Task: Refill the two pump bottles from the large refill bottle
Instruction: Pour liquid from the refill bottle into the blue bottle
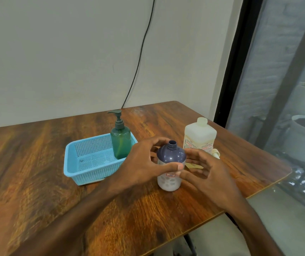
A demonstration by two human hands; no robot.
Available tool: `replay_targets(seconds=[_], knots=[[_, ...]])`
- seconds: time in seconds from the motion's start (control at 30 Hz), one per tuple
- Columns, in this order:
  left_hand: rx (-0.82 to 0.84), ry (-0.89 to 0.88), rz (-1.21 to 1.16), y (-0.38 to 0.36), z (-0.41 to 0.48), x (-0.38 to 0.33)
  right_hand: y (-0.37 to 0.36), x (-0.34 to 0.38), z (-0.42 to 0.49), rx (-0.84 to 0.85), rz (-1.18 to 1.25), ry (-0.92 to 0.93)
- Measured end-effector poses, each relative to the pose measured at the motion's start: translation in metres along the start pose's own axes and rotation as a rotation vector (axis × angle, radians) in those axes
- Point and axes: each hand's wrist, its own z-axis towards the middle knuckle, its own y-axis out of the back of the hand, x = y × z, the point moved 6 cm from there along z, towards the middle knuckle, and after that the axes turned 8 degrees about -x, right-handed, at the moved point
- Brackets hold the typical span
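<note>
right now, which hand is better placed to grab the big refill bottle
Right. The right hand lies nearest the uncapped refill bottle, fingers relaxed, while the left hand grips the open blue bottle and can steady it.

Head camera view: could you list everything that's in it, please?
table: one, brown wood, under everything
basket: one, light blue, left of centre
green pump bottle: one, pump on, in basket's far right corner
navy-topped bottle: one, white below, neck open, table centre
refill bottle: one, cream, uncapped, right rear
cable: one, black, on wall
plant pots: two, whitish, behind glass at right
left hand: one, grips navy-topped bottle
right hand: one, fingers spread beside that bottle
</note>
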Motion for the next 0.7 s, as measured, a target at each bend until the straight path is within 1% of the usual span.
replay_targets(seconds=[0.13, 0.3, 0.37, 0.43, 0.5, 0.57, 0.7], knots=[[-0.008, 0.003, 0.009, -0.003, 0.004, 0.002, 0.029, 0.003, 0.001, -0.188, -0.034, 0.002], [-0.015, 0.006, 0.027, -0.005, 0.008, 0.005, 0.058, -0.001, 0.000, -0.545, -0.062, -0.004], [-0.025, 0.007, 0.027, -0.006, 0.010, 0.007, 0.059, -0.006, 0.004, -0.607, -0.111, -0.032], [-0.042, 0.001, 0.034, -0.008, 0.011, 0.007, 0.053, -0.016, 0.012, -0.578, -0.182, -0.104], [-0.056, -0.004, 0.038, -0.009, 0.012, 0.007, 0.044, -0.026, 0.020, -0.511, -0.230, -0.175], [-0.059, 0.003, 0.033, -0.011, 0.012, 0.008, 0.035, -0.031, 0.029, -0.454, -0.257, -0.184], [-0.044, 0.033, -0.003, -0.015, 0.013, 0.015, 0.021, -0.042, 0.045, -0.396, -0.231, -0.220]])
